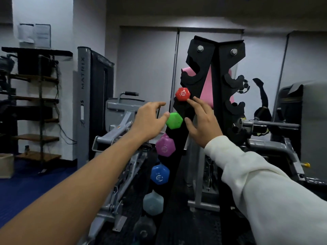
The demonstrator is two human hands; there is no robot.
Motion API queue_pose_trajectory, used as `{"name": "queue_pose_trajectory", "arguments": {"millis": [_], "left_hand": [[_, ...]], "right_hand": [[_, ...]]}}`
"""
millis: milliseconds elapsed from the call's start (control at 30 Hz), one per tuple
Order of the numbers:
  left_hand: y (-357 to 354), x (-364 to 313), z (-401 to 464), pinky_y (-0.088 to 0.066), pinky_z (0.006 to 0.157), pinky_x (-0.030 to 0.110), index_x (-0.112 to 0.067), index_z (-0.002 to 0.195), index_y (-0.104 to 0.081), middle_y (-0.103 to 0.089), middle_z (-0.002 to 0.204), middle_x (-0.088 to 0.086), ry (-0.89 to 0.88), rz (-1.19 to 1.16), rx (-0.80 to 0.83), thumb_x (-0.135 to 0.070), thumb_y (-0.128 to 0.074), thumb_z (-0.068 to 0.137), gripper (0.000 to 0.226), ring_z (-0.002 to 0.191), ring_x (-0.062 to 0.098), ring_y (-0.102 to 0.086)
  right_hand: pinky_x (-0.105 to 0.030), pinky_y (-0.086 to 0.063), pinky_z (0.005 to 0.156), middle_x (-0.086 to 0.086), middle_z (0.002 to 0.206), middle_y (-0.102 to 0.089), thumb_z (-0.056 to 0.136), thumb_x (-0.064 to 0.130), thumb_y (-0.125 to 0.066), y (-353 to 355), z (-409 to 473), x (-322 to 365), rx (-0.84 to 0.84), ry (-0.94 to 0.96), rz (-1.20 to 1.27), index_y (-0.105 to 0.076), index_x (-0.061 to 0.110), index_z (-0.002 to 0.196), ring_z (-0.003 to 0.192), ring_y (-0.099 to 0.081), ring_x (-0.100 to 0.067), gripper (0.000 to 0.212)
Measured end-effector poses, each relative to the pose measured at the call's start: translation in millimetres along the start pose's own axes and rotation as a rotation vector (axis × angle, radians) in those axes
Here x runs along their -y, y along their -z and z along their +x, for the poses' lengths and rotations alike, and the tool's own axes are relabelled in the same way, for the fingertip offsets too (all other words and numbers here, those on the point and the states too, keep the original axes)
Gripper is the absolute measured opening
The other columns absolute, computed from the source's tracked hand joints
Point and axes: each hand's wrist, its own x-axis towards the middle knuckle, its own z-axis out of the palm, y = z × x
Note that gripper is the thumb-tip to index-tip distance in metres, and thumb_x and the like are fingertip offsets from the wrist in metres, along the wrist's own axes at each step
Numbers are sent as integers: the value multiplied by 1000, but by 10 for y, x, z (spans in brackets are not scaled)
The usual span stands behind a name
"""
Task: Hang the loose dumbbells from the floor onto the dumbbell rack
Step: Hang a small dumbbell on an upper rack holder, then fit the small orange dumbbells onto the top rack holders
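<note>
My right fingertips [192, 103] reach up and touch the lower edge of the red dumbbell [182, 94], which sits on the dumbbell rack [216, 71] at about 11 o'clock from my right hand [203, 121]. That hand is spread, fingers nearly straight, gripping nothing; its arm is in a white sleeve [265, 183]. My left hand [150, 117] is loosely spread too, thumb touching the green dumbbell [174, 120] at its 3 o'clock, forefinger pointing above it, nothing clasped. Green hangs just below red on the rack's left side. Below it, running toward 7 o'clock, hang the purple dumbbell [165, 145], the blue dumbbell [160, 174], then a grey dumbbell [153, 203]. The upper hooks hold nothing. A grey weight machine [122, 128] stands behind my left arm.
</note>
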Motion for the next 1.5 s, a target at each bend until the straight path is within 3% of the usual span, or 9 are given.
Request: {"name": "queue_pose_trajectory", "arguments": {"millis": [467, 667, 800, 900, 1033, 1167, 1233, 1333, 1500], "left_hand": [[49, -306, -611, -50, 106, 39, -16, 138, -64, -67, 131, 4, -70, 41, -18, -34, -69, 96, 46, 117, 18, -64], [-213, -130, -1446, -53, 100, 38, -15, 135, -66, -68, 125, 5, -20, 17, 69, -36, -66, 93, 47, 109, 18, -66], [-519, 126, -2140, -55, 98, 34, -19, 133, -67, -68, 122, -2, 123, -38, 128, -36, -66, 94, 43, 103, 11, -66], [-794, 295, -2655, -54, 94, 26, -19, 134, -66, -67, 123, -1, 218, -37, 208, -34, -67, 96, 41, 101, 9, -66], [-1241, 560, -3266, -56, 96, 34, -20, 136, -65, -68, 123, 1, 387, -34, 358, -33, -68, 97, 41, 102, 13, -68], [-1743, 909, -3891, -52, 93, 26, -17, 137, -66, -69, 122, 4, 611, 0, 498, -30, -72, 96, 43, 98, 15, -67], [-1983, 1101, -4195, -48, 96, 25, -16, 138, -64, -67, 126, 7, 711, 15, 585, -32, -73, 94, 47, 107, 19, -67], [-2254, 1412, -4606, -51, 101, 32, -15, 141, -61, -65, 129, 10, 782, 47, 772, -34, -75, 92, 54, 114, 25, -66], [-2484, 1803, -5033, -55, 96, 35, -13, 140, -61, -68, 129, 9, 887, 65, 937, -24, -69, 97, 44, 109, 24, -68]], "right_hand": [[-35, -39, 112, -7, 134, -55, 90, 21, -67, 306, -499, 279, -35, 28, 104, -54, 10, 139, 128, -51, -22, 52], [-36, -48, 101, -7, 126, -56, 90, 20, -66, 262, -1383, 438, -8, -85, 182, -57, 9, 135, 118, -55, -19, 47], [-31, -50, 96, -4, 123, -56, 90, 18, -66, 89, -2211, 490, 56, -235, 260, -58, 10, 133, 113, -55, -11, 44], [-33, -49, 99, -4, 124, -56, 91, 18, -66, -86, -2872, 492, 182, -326, 285, -58, 11, 134, 115, -56, -14, 44], [-32, -48, 99, 0, 126, -55, 93, 22, -64, -357, -3709, 458, 390, -472, 310, -55, 17, 137, 115, -56, -13, 45], [-31, -45, 104, 1, 128, -54, 92, 22, -64, -645, -4467, 377, 604, -638, 311, -54, 20, 138, 116, -56, -15, 47], [-36, -45, 105, 1, 129, -53, 91, 25, -64, -813, -4727, 307, 742, -711, 295, -53, 23, 138, 115, -58, -19, 48], [-31, -44, 104, -5, 128, -57, 89, 33, -68, -1084, -5048, 220, 1010, -795, 242, -55, 23, 137, 113, -60, -25, 50], [-34, -46, 103, -10, 132, -60, 88, 37, -70, -1387, -5576, 282, 1347, -987, 210, -54, 21, 139, 121, -58, -29, 56]]}}
